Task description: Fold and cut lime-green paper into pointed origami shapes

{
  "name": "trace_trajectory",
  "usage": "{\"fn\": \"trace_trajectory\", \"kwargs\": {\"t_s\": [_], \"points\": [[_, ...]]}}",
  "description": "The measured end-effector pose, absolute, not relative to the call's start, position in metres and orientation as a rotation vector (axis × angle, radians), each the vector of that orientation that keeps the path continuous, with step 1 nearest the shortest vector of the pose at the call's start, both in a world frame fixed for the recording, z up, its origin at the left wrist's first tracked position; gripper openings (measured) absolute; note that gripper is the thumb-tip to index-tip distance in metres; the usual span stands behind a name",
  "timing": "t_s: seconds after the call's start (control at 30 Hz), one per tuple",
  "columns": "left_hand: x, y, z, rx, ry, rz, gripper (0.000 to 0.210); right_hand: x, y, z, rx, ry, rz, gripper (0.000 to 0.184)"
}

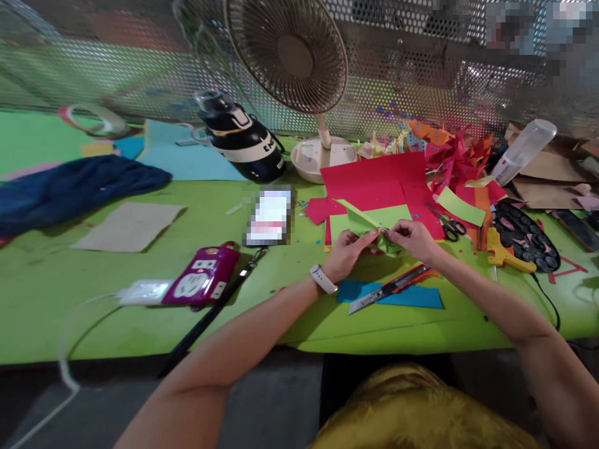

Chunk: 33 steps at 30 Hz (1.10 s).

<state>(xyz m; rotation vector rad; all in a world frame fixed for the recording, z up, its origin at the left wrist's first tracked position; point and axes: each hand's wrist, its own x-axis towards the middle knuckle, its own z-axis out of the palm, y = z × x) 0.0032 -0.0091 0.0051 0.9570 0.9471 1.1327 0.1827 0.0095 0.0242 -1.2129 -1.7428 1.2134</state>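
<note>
My left hand (347,254), with a white band on its wrist, pinches a folded piece of light green paper (358,218). The fingertips of my right hand (414,239) are closed on the same paper from the other side, and the two hands almost meet. Part of the fold is hidden behind my fingers. Behind it lie sheets of red paper (374,178). Nearer to me, a box cutter (390,288) with its blade out rests across a blue paper strip (423,298). Black-handled scissors (453,229) lie just beyond my right hand.
A yellow glue gun (508,254) and a black palette (528,240) lie to the right. Coloured scraps (461,156) are heaped behind. A fan (294,56), a black bottle (250,149), a phone (269,215) and a purple power strip (203,274) occupy the middle and left.
</note>
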Motion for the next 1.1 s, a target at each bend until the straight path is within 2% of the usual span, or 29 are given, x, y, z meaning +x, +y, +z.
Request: {"fn": "trace_trajectory", "kwargs": {"t_s": [0.23,0.47,0.77,0.97,1.1], "points": [[0.002,-0.009,0.005,1.077,1.096,1.167,0.043,0.175,0.003,0.023,-1.171,-1.698,1.212,0.051],[0.001,-0.006,0.007,1.075,1.123,1.213,0.044,0.177,-0.004,0.031,-1.167,-1.615,1.681,0.054],[0.0,-0.004,0.006,1.135,1.091,1.151,0.048,0.171,-0.01,0.034,-1.196,-1.525,1.686,0.054],[-0.006,0.002,0.009,1.093,1.079,1.166,0.05,0.177,-0.01,0.041,-1.242,-1.653,1.84,0.052],[-0.011,0.004,0.013,1.095,1.055,1.13,0.049,0.187,-0.003,0.05,-1.261,-1.739,1.648,0.052]]}}
